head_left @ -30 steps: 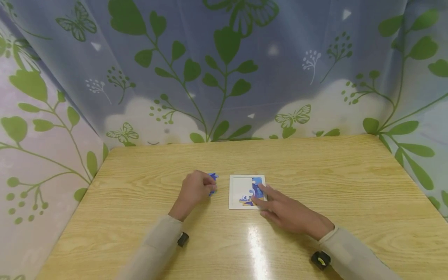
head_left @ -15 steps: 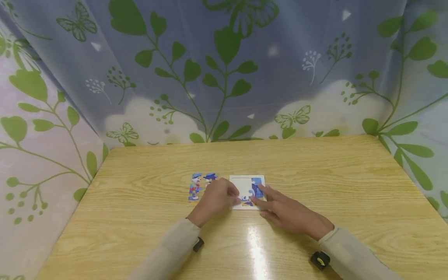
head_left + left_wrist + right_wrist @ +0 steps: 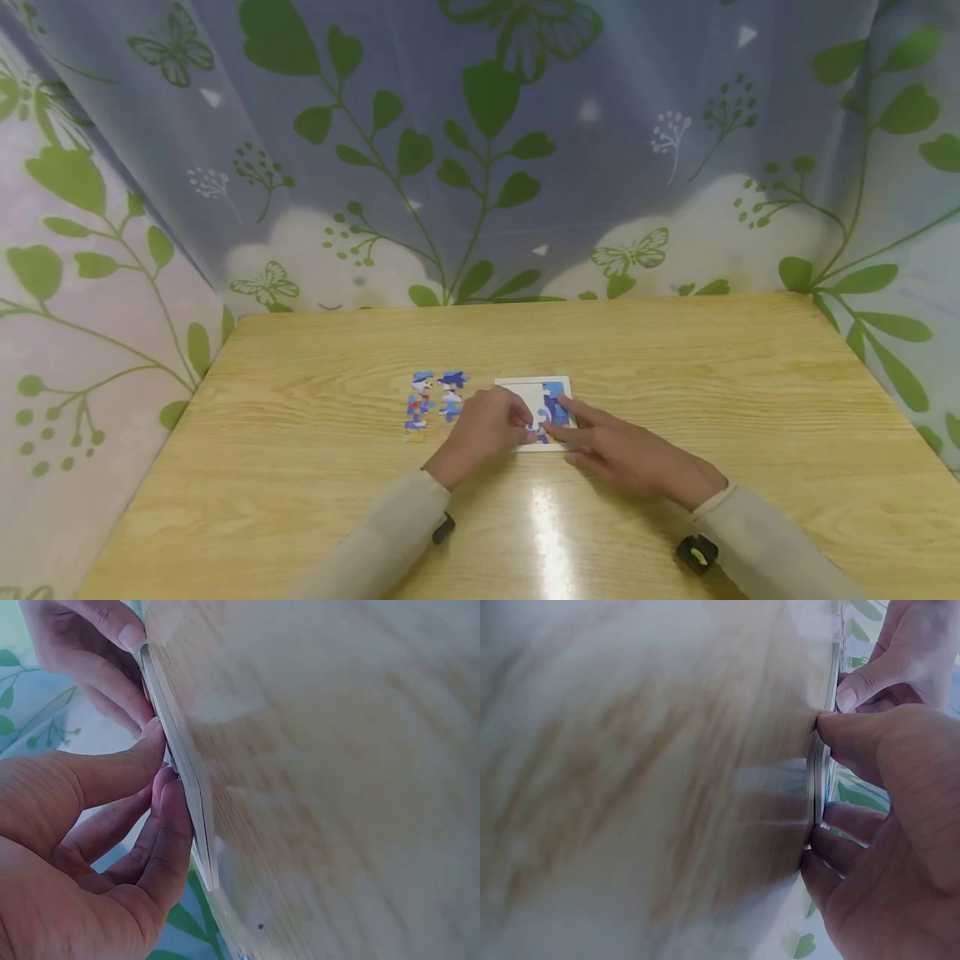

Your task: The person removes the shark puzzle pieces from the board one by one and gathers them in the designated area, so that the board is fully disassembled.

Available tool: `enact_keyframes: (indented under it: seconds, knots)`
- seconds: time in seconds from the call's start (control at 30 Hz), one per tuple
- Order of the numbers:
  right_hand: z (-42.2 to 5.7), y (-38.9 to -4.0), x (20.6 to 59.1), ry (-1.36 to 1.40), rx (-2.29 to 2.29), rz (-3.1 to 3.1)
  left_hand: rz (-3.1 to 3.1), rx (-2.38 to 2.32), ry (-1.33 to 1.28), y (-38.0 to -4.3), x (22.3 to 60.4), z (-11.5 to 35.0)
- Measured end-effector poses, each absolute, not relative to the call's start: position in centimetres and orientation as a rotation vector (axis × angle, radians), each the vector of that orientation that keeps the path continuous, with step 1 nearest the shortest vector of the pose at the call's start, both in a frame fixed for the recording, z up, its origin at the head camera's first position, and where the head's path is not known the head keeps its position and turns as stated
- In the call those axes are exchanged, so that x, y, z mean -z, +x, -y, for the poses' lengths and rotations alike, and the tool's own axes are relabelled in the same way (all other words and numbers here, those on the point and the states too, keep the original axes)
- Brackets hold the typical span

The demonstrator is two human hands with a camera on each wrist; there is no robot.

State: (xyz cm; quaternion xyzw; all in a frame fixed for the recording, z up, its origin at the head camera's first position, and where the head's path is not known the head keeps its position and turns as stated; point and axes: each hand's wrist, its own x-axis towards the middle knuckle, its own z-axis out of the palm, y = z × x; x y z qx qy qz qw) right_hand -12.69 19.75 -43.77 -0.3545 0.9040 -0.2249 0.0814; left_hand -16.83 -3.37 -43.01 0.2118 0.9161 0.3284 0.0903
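Observation:
A white-framed puzzle tray (image 3: 531, 380) lies on the table, blue pieces (image 3: 557, 407) filling its right side and its left part bare white. My left hand (image 3: 487, 425) is over the lower part of the tray, thumb and fingertips pinching a small puzzle piece mostly hidden by them. In the left wrist view, those fingertips meet right at the tray's (image 3: 198, 819) surface. My right hand (image 3: 630, 458) holds the tray at its right front corner, thumb by the front edge and fingers over the top and right side.
Left of the tray lie two columns of loose puzzle pieces (image 3: 418, 404), blue, white and red. The wooden table (image 3: 675, 367) runs back to a curtain (image 3: 555, 200) with leaf and butterfly prints. Dark cameras (image 3: 697, 553) sit on both wrists.
My left hand has moved right from the loose pieces to the tray, carrying a piece, then slid further toward the placed pieces. The right hand has stayed at the tray's right corner.

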Motion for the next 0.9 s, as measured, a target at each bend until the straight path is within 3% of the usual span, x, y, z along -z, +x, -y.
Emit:
enact_keyframes:
  seconds: [0.9]
  knots:
    - [-20.5, -10.7, 43.8, -1.045, 0.641, -2.725, -2.664, -0.944, 0.613, -17.3, 42.5, 3.1]
